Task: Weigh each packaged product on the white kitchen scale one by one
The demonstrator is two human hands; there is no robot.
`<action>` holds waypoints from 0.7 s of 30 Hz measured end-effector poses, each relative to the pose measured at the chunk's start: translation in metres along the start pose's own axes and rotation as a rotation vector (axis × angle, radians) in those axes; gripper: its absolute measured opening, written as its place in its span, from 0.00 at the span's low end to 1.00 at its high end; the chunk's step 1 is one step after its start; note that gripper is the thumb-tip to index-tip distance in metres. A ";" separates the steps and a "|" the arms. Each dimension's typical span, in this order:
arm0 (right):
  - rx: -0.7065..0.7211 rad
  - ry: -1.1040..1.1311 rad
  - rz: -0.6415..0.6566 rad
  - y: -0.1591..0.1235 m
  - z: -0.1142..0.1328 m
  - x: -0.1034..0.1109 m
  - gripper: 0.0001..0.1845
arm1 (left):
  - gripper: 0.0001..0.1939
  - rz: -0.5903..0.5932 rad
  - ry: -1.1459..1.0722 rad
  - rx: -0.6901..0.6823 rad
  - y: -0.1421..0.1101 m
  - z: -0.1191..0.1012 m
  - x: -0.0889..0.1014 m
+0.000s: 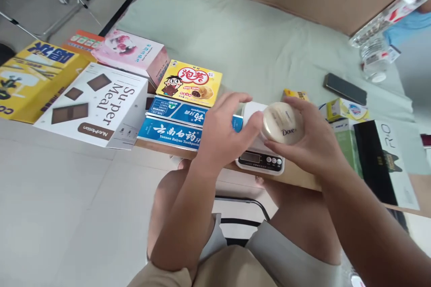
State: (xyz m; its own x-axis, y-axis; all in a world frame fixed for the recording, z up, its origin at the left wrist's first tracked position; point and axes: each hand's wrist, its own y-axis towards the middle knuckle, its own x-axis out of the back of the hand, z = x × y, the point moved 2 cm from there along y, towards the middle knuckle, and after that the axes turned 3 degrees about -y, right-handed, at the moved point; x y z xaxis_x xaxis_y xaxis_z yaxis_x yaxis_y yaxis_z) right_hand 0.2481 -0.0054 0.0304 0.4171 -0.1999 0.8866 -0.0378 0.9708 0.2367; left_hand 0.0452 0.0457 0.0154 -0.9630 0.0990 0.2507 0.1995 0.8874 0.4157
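Right hand [313,136] has the grip, clamped around a round Dove jar [280,122], while the left hand [224,128] is spread loosely beside it, not closed on anything I can make out. Biggest thing around is the table with its pale green cloth [256,45], both hands over its near edge. Su-per Meal box [97,103] sits off to the left, with two Yunnan Baiyao toothpaste boxes [171,133] nearer the left hand.

Both forearms angle inward: the left one climbs steeply and leans a bit right, the right one comes up on a long diagonal from the lower right corner. Right fingers curl over the jar's far side, thumb along its near side — looks like a pinch around the rim. Left fingers arch forward, thumb aimed at the jar; can't tell if the tip touches.

White digital scale [261,162] is just below the jar in view, panel toward the person. The jar is squat, so no obvious long axis — its round cream face points up at the camera, with the Dove lettering [288,132] running roughly left to right, near the lower right rim.
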 end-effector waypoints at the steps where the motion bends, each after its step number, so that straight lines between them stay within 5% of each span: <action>1: 0.009 0.003 -0.017 0.007 0.002 0.002 0.45 | 0.13 -0.017 0.011 0.025 0.001 0.005 0.004; 5: 0.024 0.015 -0.074 0.052 0.011 -0.003 0.48 | 0.09 -0.061 0.104 0.120 0.004 0.019 0.018; 11: 0.079 0.070 0.011 0.116 0.001 -0.060 0.51 | 0.17 -0.080 0.053 0.062 0.007 0.026 0.024; 16: 0.051 0.104 0.040 0.131 -0.013 -0.095 0.56 | 0.19 -0.029 -0.007 0.066 0.007 0.023 0.027; 21: 0.031 0.089 0.094 0.126 -0.006 -0.087 0.55 | 0.15 -0.007 -0.008 0.101 0.005 0.024 0.027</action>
State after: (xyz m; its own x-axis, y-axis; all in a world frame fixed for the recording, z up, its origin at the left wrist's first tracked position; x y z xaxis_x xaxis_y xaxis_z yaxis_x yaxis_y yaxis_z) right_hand 0.2127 0.1351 -0.0191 0.4890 -0.0940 0.8672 -0.1081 0.9800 0.1672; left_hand 0.0163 0.0640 0.0029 -0.9657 0.0958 0.2413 0.1739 0.9290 0.3268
